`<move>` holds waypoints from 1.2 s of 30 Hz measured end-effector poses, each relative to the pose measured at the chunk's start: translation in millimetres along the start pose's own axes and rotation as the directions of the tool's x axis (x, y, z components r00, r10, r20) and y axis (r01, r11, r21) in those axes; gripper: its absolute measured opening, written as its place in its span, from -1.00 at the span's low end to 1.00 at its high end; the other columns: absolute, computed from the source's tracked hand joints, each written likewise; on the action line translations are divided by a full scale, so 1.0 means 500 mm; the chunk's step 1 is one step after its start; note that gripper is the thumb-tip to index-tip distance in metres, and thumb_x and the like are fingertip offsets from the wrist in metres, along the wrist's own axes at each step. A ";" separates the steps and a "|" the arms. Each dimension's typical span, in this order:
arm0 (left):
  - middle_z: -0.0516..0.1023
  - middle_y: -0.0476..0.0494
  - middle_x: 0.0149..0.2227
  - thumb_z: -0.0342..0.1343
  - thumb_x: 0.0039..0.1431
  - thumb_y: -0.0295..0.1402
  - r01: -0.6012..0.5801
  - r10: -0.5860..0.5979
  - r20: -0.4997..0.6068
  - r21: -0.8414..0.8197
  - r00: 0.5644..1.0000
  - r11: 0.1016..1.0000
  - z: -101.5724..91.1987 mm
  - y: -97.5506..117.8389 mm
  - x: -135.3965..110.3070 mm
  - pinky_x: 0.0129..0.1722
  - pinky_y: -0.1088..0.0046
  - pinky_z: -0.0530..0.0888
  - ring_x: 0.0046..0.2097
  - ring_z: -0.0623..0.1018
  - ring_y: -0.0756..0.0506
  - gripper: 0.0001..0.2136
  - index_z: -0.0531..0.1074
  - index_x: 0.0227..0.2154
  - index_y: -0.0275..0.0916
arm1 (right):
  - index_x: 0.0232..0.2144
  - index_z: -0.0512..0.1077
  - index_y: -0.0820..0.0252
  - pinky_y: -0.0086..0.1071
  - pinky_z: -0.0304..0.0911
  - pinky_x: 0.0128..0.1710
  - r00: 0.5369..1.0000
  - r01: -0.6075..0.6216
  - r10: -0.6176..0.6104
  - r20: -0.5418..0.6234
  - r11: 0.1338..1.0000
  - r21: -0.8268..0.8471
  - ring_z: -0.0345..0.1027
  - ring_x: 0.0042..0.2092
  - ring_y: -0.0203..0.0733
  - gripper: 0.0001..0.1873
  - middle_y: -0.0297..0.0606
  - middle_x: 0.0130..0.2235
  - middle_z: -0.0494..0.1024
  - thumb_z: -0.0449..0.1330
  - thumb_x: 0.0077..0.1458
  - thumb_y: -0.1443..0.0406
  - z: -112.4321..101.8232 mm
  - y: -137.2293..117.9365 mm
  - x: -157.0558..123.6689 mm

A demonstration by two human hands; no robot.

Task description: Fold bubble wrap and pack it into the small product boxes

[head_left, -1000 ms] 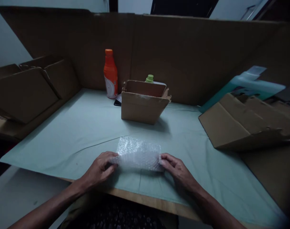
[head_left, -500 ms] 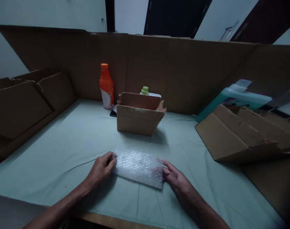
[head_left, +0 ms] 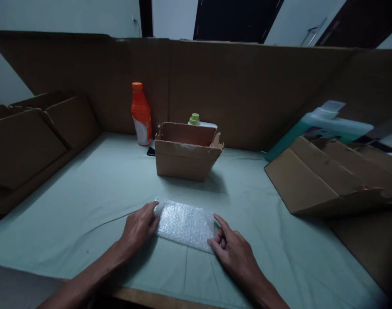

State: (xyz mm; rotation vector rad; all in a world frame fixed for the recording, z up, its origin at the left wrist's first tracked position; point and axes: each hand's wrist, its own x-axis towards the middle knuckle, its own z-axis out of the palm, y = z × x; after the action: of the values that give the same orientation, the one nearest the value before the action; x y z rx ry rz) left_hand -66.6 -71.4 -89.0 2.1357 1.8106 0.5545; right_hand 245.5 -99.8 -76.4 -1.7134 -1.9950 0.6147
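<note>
Between the open right hand (head_left: 236, 251) and the left hand (head_left: 138, 226), grip unclear, lies bubble wrap (head_left: 184, 223), touching both.

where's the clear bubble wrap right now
In the head view, the clear rectangular bubble wrap is in the lower middle, between the left hand and right hand, in front of the open brown cardboard box.

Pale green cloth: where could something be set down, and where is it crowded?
Bare: between left hand and brown cardboard box at left; between right hand and tilted brown cardboard box. Crowded: between the hands, with clear bubble wrap; around open brown cardboard carton and orange plastic bottle.
</note>
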 end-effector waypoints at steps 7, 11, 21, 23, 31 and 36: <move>0.51 -0.19 -0.21 0.02 0.29 -0.14 0.042 -0.055 0.062 0.185 0.997 0.982 -0.030 -0.004 -0.001 -0.21 0.33 0.44 -0.19 0.56 -0.19 -0.75 0.43 -0.19 -0.19 | -0.02 0.51 0.14 -0.04 0.35 -0.10 0.979 0.112 -0.138 -0.150 0.979 -0.170 0.49 -0.13 0.07 -0.57 -0.09 -0.13 0.62 0.15 0.19 0.03 -0.028 0.014 0.058; 0.51 -0.19 -0.25 0.01 0.21 -0.34 -0.017 0.006 0.086 0.131 0.996 0.991 -0.011 0.007 0.001 -0.23 0.33 0.41 -0.21 0.53 -0.18 -0.92 0.38 -0.35 -0.18 | -0.25 0.50 0.15 -0.08 0.32 -0.10 0.964 0.221 -0.247 -0.102 0.950 -0.221 0.45 -0.07 0.09 -0.80 -0.07 -0.07 0.60 0.19 0.14 0.17 -0.001 -0.004 0.098; 0.58 -0.21 -0.09 0.03 0.16 -0.49 -0.202 0.202 0.007 0.105 0.979 0.974 -0.042 0.016 0.111 0.01 0.16 0.42 -0.05 0.54 -0.22 -0.68 0.39 -0.02 -0.16 | 0.36 0.15 0.13 -0.29 0.35 -0.22 0.960 -0.057 -0.062 0.275 0.912 0.405 0.48 -0.27 -0.12 -0.25 -0.25 -0.20 0.62 0.16 0.13 0.22 0.011 -0.092 -0.016; 0.56 -0.25 -0.03 0.09 0.10 -0.49 -0.230 0.232 0.003 0.114 0.973 0.966 -0.034 0.026 0.125 0.03 0.11 0.43 0.00 0.52 -0.26 -0.59 0.37 0.05 -0.17 | 0.29 0.30 0.11 -0.20 0.35 -0.04 0.941 -0.071 -0.076 0.331 0.909 0.411 0.51 -0.07 -0.02 -0.33 -0.16 -0.03 0.62 0.17 0.12 0.22 0.017 -0.099 -0.023; 0.32 -0.28 0.25 0.05 -0.04 -0.55 -0.491 0.495 -0.015 -0.157 0.868 0.857 -0.046 0.018 -0.071 0.23 -0.03 0.35 0.29 0.30 -0.29 -0.31 0.21 0.23 -0.10 | -0.13 0.61 0.16 -0.15 0.32 0.01 0.935 -0.175 -0.026 0.355 0.835 0.522 0.47 -0.03 0.05 -0.63 -0.13 -0.07 0.63 0.22 0.10 0.11 0.013 -0.099 0.005; 0.31 -0.42 0.29 0.11 0.04 -0.53 -0.545 0.544 -0.041 -0.099 0.838 0.833 -0.029 0.047 -0.144 0.22 -0.15 0.33 0.31 0.28 -0.39 -0.33 0.20 0.28 -0.24 | -0.06 0.56 0.21 -0.35 0.25 -0.36 0.884 -0.351 0.043 0.466 0.719 0.600 0.33 -0.38 -0.23 -0.48 -0.25 -0.33 0.55 0.27 0.08 -0.03 0.031 -0.106 0.013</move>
State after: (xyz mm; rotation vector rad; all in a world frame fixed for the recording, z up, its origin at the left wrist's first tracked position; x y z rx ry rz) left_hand -62.6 -146.6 -72.9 2.5702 1.1139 0.7670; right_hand 193.5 -101.3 -57.3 -1.3977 -1.5045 1.6856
